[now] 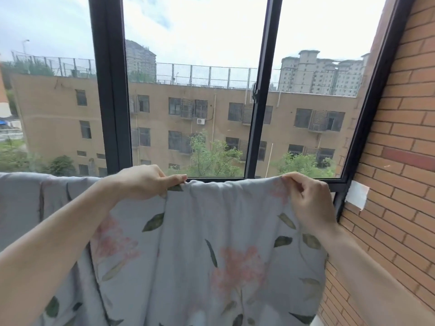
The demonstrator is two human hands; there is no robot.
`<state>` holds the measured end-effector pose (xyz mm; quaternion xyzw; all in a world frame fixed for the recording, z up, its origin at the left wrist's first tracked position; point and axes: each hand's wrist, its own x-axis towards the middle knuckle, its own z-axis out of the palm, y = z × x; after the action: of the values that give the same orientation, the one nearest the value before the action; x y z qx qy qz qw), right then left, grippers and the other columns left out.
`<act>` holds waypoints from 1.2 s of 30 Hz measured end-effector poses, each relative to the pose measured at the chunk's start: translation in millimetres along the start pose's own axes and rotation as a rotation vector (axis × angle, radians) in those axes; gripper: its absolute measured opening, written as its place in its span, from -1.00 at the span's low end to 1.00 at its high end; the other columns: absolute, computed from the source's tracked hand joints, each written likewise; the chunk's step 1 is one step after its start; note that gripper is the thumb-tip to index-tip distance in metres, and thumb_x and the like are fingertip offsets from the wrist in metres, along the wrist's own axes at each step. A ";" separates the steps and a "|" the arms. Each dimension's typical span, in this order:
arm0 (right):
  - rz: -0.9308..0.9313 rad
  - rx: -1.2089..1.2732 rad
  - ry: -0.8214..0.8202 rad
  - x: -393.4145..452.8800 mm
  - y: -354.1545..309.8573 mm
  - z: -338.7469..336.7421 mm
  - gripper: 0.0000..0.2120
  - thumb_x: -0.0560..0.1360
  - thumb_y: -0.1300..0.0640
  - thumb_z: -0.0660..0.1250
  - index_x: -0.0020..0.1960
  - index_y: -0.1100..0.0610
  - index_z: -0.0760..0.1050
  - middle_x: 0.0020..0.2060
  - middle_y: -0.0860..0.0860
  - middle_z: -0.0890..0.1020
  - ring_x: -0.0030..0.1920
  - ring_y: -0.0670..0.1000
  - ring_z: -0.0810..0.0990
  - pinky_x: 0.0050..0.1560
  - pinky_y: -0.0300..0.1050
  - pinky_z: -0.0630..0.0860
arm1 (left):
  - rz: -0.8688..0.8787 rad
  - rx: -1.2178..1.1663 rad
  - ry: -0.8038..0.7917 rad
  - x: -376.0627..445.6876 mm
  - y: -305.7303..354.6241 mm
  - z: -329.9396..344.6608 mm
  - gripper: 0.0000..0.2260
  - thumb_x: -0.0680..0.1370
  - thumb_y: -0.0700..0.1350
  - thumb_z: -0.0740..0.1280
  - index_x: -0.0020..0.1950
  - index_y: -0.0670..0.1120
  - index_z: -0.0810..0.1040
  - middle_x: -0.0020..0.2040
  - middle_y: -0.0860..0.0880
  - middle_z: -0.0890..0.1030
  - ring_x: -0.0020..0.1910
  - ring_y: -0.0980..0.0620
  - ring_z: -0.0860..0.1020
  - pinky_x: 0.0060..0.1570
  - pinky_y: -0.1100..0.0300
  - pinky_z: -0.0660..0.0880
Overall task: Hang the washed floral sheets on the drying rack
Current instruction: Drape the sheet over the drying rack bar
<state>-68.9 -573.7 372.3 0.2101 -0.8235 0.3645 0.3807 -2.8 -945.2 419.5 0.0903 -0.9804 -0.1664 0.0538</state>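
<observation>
— Where's the sheet (200,250) now?

— Up at the window (188,95), its top edge drawn across at sill height and the rest falling straight down toward us. More grey cloth (35,203) runs off to the left at the same height, already draped. I can't see the rack itself; whatever carries it is hidden under the fabric.

— And the hands?

— Both on that top edge. The left hand (143,182) has its fingers (175,178) curled over and pinching a gather of cloth. The right hand (308,198) is bunched on the far corner, fingertips tucked into the fold, close to the brick wall (400,161).

— So which way does the sheet run?

— Its long line lies left to right, between the two hands and parallel to the window frame. The stretch between them sags a little and is rumpled, so it isn't pulled flat yet.

— What does the next move depend on?

— I'd say on the right end. That hand holds the free corner, with only a narrow gap to the wall. The left hand sits where the floral part meets the cloth already hung. To spread it, the pull would have to go along that same line, rightward, and there's little room left.

— Risk?

— Wet cloth is heavy; if either pinch slackens, the edge could slide down.
</observation>
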 end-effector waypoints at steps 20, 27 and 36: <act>0.204 -0.448 -0.606 145.5 8.9 96.5 -0.74 0.67 -0.05 0.25 0.09 -0.05 0.71 0.08 0.06 0.72 0.05 0.16 0.65 0.13 0.03 0.59 | -0.075 -0.150 -0.193 3.6 -6.5 -17.3 -0.54 0.58 0.40 0.23 0.02 0.12 0.76 0.00 0.11 0.73 0.04 0.03 0.68 0.23 0.05 0.59; 0.217 -0.819 -1.201 135.9 10.6 93.8 -0.61 0.47 -0.03 0.39 0.26 0.05 0.65 0.19 -0.02 0.65 0.16 0.08 0.64 0.20 0.03 0.61 | -0.091 -0.036 -0.240 15.2 1.0 -19.4 -0.76 0.58 0.00 0.24 -0.19 -0.09 0.54 -0.10 -0.12 0.65 -0.22 -0.06 0.55 -0.20 0.15 0.50; -0.047 -0.067 -0.839 103.4 -92.7 69.5 -0.67 0.65 -0.20 0.24 0.07 -0.04 0.69 -0.01 -0.10 0.74 -0.03 -0.08 0.70 0.11 -0.07 0.60 | -0.053 0.058 -0.244 16.4 11.7 -19.7 -0.75 0.64 -0.09 0.17 -0.24 -0.09 0.41 -0.19 -0.07 0.49 -0.26 -0.02 0.41 -0.27 0.15 0.37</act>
<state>-108.4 -693.5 462.8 0.3463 -0.9136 0.2115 0.0271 -18.0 -943.7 443.1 0.0967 -0.9814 -0.1491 -0.0731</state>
